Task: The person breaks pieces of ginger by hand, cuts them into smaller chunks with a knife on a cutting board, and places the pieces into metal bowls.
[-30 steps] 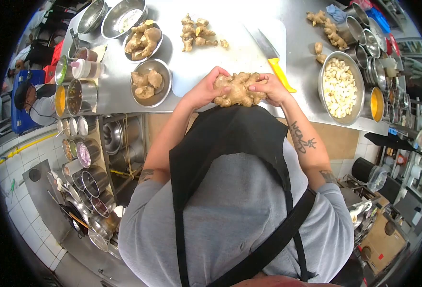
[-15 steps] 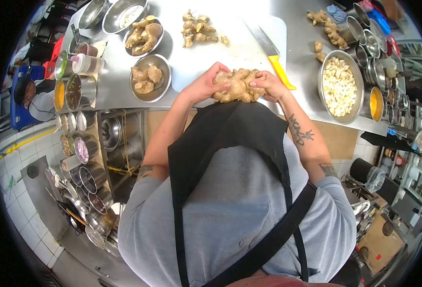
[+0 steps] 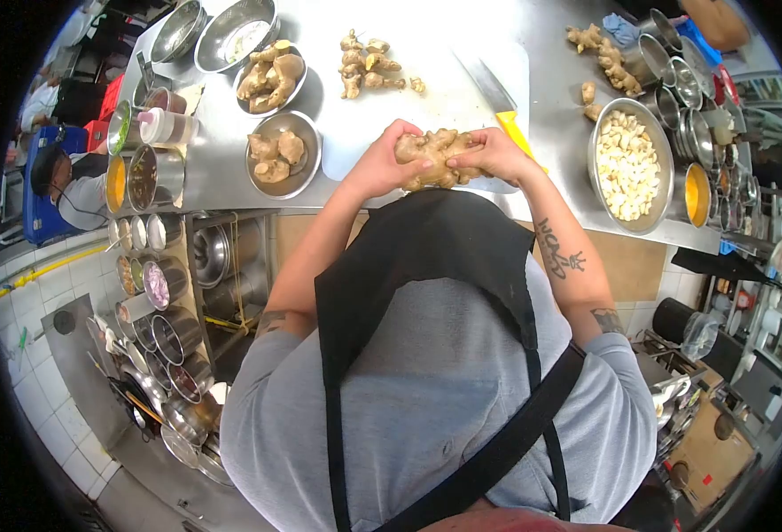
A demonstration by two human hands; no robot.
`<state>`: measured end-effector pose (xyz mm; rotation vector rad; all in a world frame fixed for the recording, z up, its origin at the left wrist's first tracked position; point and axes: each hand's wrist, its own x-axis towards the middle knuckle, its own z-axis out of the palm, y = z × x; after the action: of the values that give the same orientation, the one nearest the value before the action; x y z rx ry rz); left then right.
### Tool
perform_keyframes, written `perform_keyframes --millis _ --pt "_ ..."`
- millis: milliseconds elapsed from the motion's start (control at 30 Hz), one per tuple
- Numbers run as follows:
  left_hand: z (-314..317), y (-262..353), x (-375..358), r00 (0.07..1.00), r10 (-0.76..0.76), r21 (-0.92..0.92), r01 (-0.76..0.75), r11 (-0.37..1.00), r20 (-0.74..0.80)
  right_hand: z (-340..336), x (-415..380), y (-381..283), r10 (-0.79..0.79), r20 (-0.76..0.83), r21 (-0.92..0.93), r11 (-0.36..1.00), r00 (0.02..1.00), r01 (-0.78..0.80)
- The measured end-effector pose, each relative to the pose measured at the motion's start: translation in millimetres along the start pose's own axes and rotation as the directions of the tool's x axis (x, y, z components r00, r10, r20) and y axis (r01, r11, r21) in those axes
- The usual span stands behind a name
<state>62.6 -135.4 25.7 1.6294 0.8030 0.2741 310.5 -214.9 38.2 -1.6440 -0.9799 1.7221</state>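
Note:
A large knobbly ginger root (image 3: 437, 152) is held between both my hands, just above the near edge of the white cutting board (image 3: 444, 102). My left hand (image 3: 385, 161) grips its left end, thumb lying across the front. On the other end my right hand (image 3: 502, 158) is closed, its thumb pressed near the middle of the root. Behind them on the board lies a cluster of ginger pieces (image 3: 364, 69). A knife (image 3: 488, 82) with a yellow handle rests on the board's right side, its blade pointing away from me.
To the left stand a steel bowl with ginger chunks (image 3: 312, 162) and another bowl of ginger (image 3: 299, 89). A large bowl (image 3: 598, 182) of pale cut pieces sits right, with loose ginger (image 3: 617, 66) behind it. Metal containers (image 3: 156, 176) line the left. Another person's arm (image 3: 717, 22) shows top right.
My right thumb has moved inward over the ginger root, and both hands have shifted slightly. Another person's arm has come into view at the top right.

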Motion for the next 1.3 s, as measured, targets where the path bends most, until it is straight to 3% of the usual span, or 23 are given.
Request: perform_keyframes --millis 67,133,167,233,367,433,467,567,600,700,767,833,867,933,967,1100,1300 --pt "5 10 -9 0.997 0.004 0.097 0.004 0.995 -0.080 10 -6 -2 -0.074 -0.051 0.004 0.997 0.996 0.074" --pt "10 16 -16 0.984 0.054 0.210 -0.018 0.978 -0.171 19 -7 4 -0.110 -0.189 -0.184 0.980 0.976 0.075" --pt "13 21 -17 0.978 -0.020 0.196 0.062 0.979 -0.210 23 -6 5 -0.139 -0.252 -0.277 0.959 0.958 0.066" --pt "18 38 -17 0.946 -0.167 0.161 0.217 0.963 -0.279 30 -4 3 -0.142 -0.302 -0.246 0.967 0.943 0.067" --pt "2 27 0 0.954 -0.045 0.134 0.088 0.987 -0.296 32 -4 1 -0.231 -0.341 -0.247 0.957 0.911 0.150" --pt "-25 -9 17 0.960 0.071 0.101 -0.045 0.994 -0.271 30 -5 -3 -0.157 -0.353 -0.042 0.987 0.922 0.152" --pt "-38 -18 19 0.953 0.133 0.238 -0.067 0.969 -0.272 30 -6 -4 -0.118 -0.352 0.063 0.987 0.928 0.149" --pt "-62 -11 15 0.965 -0.015 0.432 0.131 0.892 -0.262 21 14 23 -0.078 -0.416 0.228 0.956 0.906 0.187" --pt "-65 -6 14 0.953 -0.018 0.511 0.178 0.841 -0.302 18 17 29 -0.064 -0.423 0.187 0.970 0.904 0.156" --pt "-70 51 -9 0.921 0.230 0.649 0.031 0.760 -0.313 11 20 32 -0.095 -0.424 -0.006 0.995 0.900 0.103" --pt "-72 122 -34 0.879 0.458 0.430 -0.365 0.826 -0.134 6 29 41 -0.129 -0.402 0.005 0.990 0.906 0.143" --pt "-60 190 -72 0.742 0.667 -0.031 -0.670 0.742 -0.065 7 37 53 -0.200 -0.411 0.037 0.971 0.889 0.235" --pt "-57 224 -100 0.745 0.667 -0.017 -0.668 0.744 -0.026 11 40 62 -0.245 -0.440 0.069 0.950 0.864 0.304" --pt "-46 280 -148 0.705 0.706 0.014 -0.708 0.706 0.063 0 48 66 -0.174 -0.377 0.163 0.954 0.910 0.250" --pt "-40 289 -158 0.653 0.751 0.010 -0.756 0.655 0.096 2 35 52 -0.134 -0.370 0.089 0.980 0.919 0.179" --pt "-19 296 -162 0.516 0.841 -0.045 -0.848 0.529 0.163 6 33 57 -0.158 -0.401 0.096 0.972 0.903 0.213" --pt "-1 295 -160 0.460 0.864 -0.084 -0.871 0.484 0.206 11 28 57 -0.191 -0.402 0.120 0.959 0.896 0.258"
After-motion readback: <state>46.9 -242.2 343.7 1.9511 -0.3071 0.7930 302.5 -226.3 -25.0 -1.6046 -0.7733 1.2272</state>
